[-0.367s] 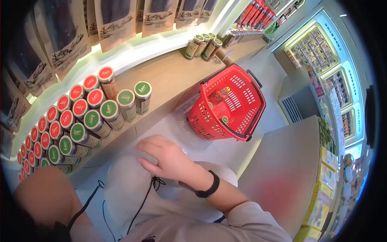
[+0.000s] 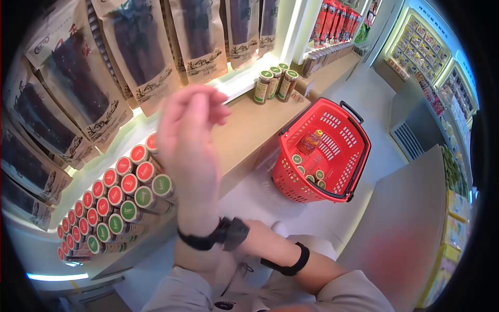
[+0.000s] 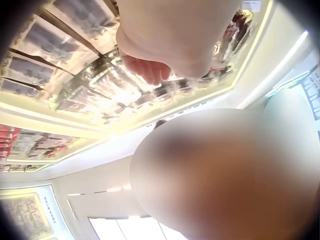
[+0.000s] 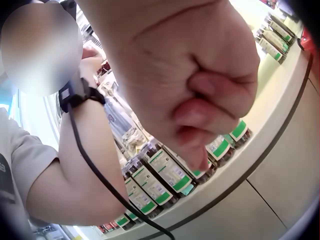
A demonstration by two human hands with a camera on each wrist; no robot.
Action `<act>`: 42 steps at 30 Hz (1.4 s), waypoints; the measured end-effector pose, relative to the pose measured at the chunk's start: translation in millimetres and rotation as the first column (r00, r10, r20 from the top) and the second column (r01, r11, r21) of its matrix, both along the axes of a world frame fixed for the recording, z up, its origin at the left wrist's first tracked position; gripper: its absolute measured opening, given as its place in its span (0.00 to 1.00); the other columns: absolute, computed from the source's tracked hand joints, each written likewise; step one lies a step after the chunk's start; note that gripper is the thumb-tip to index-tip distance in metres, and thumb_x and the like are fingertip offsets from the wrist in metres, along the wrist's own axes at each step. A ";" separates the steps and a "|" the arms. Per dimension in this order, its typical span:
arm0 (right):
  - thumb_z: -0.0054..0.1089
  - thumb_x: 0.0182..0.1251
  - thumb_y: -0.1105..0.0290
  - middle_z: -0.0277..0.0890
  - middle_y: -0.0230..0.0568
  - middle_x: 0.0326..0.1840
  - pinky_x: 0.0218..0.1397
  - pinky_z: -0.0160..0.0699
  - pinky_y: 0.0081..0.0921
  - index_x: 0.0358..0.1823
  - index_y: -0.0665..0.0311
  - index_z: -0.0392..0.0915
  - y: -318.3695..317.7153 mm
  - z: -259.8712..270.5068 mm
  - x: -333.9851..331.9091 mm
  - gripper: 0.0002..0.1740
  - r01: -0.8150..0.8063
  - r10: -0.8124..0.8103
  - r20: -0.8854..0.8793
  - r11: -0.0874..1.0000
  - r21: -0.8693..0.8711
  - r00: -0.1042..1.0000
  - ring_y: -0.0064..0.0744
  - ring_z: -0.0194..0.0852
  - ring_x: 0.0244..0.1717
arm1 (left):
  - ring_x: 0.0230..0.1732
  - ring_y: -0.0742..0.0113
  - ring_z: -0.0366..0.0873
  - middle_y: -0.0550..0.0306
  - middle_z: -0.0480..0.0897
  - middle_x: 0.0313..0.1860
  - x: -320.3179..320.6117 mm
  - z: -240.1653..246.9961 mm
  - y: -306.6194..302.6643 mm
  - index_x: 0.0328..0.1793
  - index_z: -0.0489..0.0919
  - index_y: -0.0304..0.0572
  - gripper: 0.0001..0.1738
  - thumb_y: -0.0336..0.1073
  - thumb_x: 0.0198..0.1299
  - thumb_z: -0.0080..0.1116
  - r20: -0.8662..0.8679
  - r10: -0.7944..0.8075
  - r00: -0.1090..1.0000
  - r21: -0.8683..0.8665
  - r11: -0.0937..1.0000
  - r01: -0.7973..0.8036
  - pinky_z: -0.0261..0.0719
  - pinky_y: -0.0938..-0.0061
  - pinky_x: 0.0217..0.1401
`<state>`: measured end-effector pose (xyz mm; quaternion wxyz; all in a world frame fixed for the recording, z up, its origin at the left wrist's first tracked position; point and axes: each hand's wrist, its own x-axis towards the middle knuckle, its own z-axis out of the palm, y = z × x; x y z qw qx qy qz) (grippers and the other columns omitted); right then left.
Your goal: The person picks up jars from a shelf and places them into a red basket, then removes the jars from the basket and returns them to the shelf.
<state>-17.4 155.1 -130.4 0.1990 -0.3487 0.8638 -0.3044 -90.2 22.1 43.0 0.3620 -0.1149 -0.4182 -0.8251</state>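
My left hand [image 2: 189, 117], blurred, is raised in front of the shelf with its fingers loosely bent and nothing in them. In the left wrist view, that hand's fingers [image 3: 147, 70] curl in below the palm. Lower down, my right hand [image 2: 254, 233] is mostly hidden behind the left wrist. The right wrist view shows its fingers [image 4: 195, 115] folded into the palm, with nothing seen in them. Nearest to the hands are jars with red lids [image 2: 115, 194] and jars with green lids [image 2: 144, 197], packed in rows on the wooden shelf [image 2: 236, 122].
A red shopping basket [image 2: 358, 171] stands on the floor at right, holding a bottle [image 2: 311, 141] and several green-lidded jars [image 2: 297, 158]. More jars [image 2: 287, 86] stand farther along the shelf. Paper bags [image 2: 138, 47] hang behind. A grey counter [image 2: 410, 203] stands at right.
My left hand has risen from the lower left to in front of the shelf. The right hand has gone behind the left wrist. The head view has shifted, showing more of the basket's inside.
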 end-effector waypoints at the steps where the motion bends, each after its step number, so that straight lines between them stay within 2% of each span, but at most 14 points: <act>1: 0.58 0.61 0.64 0.79 0.53 0.27 0.35 0.79 0.49 0.36 0.62 0.78 1.9 2.4 2.6 0.09 0.082 -0.083 -0.049 0.996 -0.028 0.995 0.57 0.81 0.33 | 0.38 0.72 0.79 0.55 0.84 0.39 -34.9 -13.9 16.0 0.48 0.79 0.32 0.09 0.32 0.70 0.54 0.047 -0.017 0.999 -0.068 0.998 0.020 0.75 0.77 0.41; 2: 0.58 0.62 0.61 0.81 0.55 0.30 0.38 0.80 0.48 0.33 0.62 0.80 2.9 1.3 -0.3 0.12 0.093 -0.137 -0.187 0.969 -0.228 0.973 0.55 0.83 0.34 | 0.38 0.73 0.80 0.56 0.84 0.39 -67.0 -20.6 33.4 0.46 0.80 0.34 0.08 0.31 0.70 0.55 0.169 0.061 0.984 -0.184 0.982 -0.030 0.76 0.77 0.42; 4: 0.59 0.64 0.60 0.85 0.49 0.37 0.39 0.82 0.43 0.37 0.60 0.84 6.7 51.0 -26.5 0.13 0.039 -0.010 -0.070 0.909 0.414 0.997 0.48 0.85 0.39 | 0.40 0.71 0.81 0.55 0.85 0.41 -136.3 -48.1 54.4 0.49 0.80 0.34 0.10 0.34 0.68 0.56 0.258 0.081 0.963 -0.390 0.921 0.027 0.78 0.76 0.45; 7: 0.56 0.67 0.55 0.85 0.45 0.37 0.41 0.81 0.39 0.42 0.59 0.86 44.2 13.5 -53.8 0.17 0.106 -0.072 -0.084 0.832 0.545 0.994 0.45 0.86 0.43 | 0.44 0.63 0.84 0.53 0.86 0.43 -197.4 -68.4 63.6 0.52 0.81 0.37 0.15 0.38 0.64 0.60 0.307 0.422 0.853 -0.824 0.567 0.016 0.80 0.70 0.50; 8: 0.56 0.67 0.55 0.85 0.45 0.37 0.41 0.81 0.39 0.42 0.59 0.86 53.5 -0.1 -57.0 0.17 0.090 -0.067 -0.062 0.844 0.529 0.996 0.45 0.86 0.43 | 0.44 0.63 0.84 0.53 0.86 0.43 -213.6 -75.2 64.6 0.52 0.81 0.37 0.15 0.38 0.64 0.60 0.315 0.434 0.844 -0.835 0.549 0.029 0.80 0.70 0.50; 10: 0.57 0.67 0.50 0.87 0.41 0.40 0.44 0.82 0.40 0.40 0.58 0.88 68.0 -18.3 -68.2 0.19 0.034 -0.061 0.027 0.808 0.588 0.998 0.43 0.86 0.44 | 0.57 0.48 0.79 0.46 0.81 0.54 -249.8 -82.7 59.5 0.51 0.80 0.38 0.17 0.40 0.59 0.63 0.216 0.571 0.792 -0.956 0.289 0.051 0.77 0.61 0.60; 11: 0.57 0.67 0.50 0.87 0.41 0.40 0.44 0.82 0.40 0.40 0.58 0.88 72.2 -22.2 -73.9 0.19 0.025 -0.054 0.035 0.821 0.570 0.998 0.43 0.86 0.44 | 0.57 0.48 0.79 0.46 0.81 0.54 -269.3 -83.5 56.5 0.51 0.80 0.38 0.17 0.40 0.59 0.63 0.208 0.581 0.787 -0.962 0.269 0.056 0.77 0.61 0.60; 13: 0.58 0.67 0.48 0.86 0.43 0.43 0.47 0.81 0.41 0.39 0.57 0.88 73.6 -26.4 -68.7 0.20 -0.032 0.008 0.047 0.850 0.526 0.999 0.44 0.85 0.47 | 0.65 0.49 0.72 0.45 0.76 0.62 -299.8 -88.9 53.2 0.53 0.79 0.40 0.18 0.40 0.59 0.63 -0.025 0.563 0.826 -1.000 -0.019 -0.018 0.72 0.61 0.66; 14: 0.58 0.67 0.48 0.86 0.43 0.43 0.47 0.81 0.41 0.39 0.57 0.88 73.5 -14.5 -65.8 0.20 -0.047 0.015 0.067 0.858 0.511 0.998 0.44 0.85 0.47 | 0.68 0.48 0.69 0.44 0.74 0.64 -309.9 -84.1 54.0 0.55 0.78 0.41 0.21 0.42 0.58 0.64 0.064 0.571 0.819 -0.993 -0.042 0.106 0.69 0.61 0.69; 16: 0.59 0.65 0.52 0.86 0.44 0.45 0.49 0.81 0.41 0.42 0.58 0.87 77.1 9.3 -68.5 0.19 -0.149 0.081 0.206 0.928 0.342 0.975 0.46 0.85 0.49 | 0.61 0.48 0.75 0.42 0.77 0.59 -328.8 -85.4 54.2 0.51 0.77 0.41 0.22 0.45 0.55 0.69 0.000 0.558 0.830 -0.969 -0.206 0.139 0.73 0.61 0.63; 23: 0.60 0.63 0.53 0.85 0.46 0.44 0.49 0.82 0.42 0.47 0.61 0.84 113.9 -17.9 -78.3 0.21 -0.106 0.013 0.253 0.927 0.359 0.967 0.48 0.85 0.47 | 0.43 0.46 0.79 0.43 0.80 0.38 -366.9 -106.6 61.0 0.40 0.75 0.38 0.20 0.39 0.48 0.73 0.200 0.476 0.856 -0.921 -0.208 0.330 0.77 0.59 0.47; 30: 0.61 0.62 0.54 0.85 0.47 0.42 0.48 0.81 0.43 0.43 0.62 0.83 131.0 -22.7 -90.7 0.19 -0.028 -0.037 0.167 0.928 0.371 0.985 0.48 0.84 0.47 | 0.46 0.47 0.83 0.40 0.84 0.41 -317.5 -87.1 52.0 0.45 0.77 0.34 0.22 0.43 0.53 0.69 0.116 0.564 0.817 -0.855 -0.362 0.371 0.80 0.61 0.48; 35: 0.63 0.62 0.51 0.84 0.46 0.43 0.49 0.82 0.42 0.45 0.62 0.82 116.7 -12.0 -90.0 0.22 0.022 -0.040 0.044 0.937 0.348 0.998 0.47 0.84 0.48 | 0.43 0.51 0.85 0.44 0.87 0.41 -238.4 -69.7 47.1 0.48 0.83 0.35 0.23 0.49 0.57 0.64 0.105 0.609 0.786 -0.631 -0.570 0.526 0.82 0.61 0.48; 42: 0.64 0.62 0.51 0.84 0.47 0.43 0.48 0.82 0.41 0.45 0.63 0.81 102.2 -18.3 -86.4 0.22 -0.052 0.017 0.091 0.914 0.402 0.996 0.47 0.84 0.48 | 0.43 0.48 0.85 0.43 0.86 0.38 -159.7 -72.7 18.7 0.44 0.84 0.36 0.21 0.49 0.58 0.65 0.127 0.708 0.695 -0.563 -0.525 0.638 0.81 0.59 0.48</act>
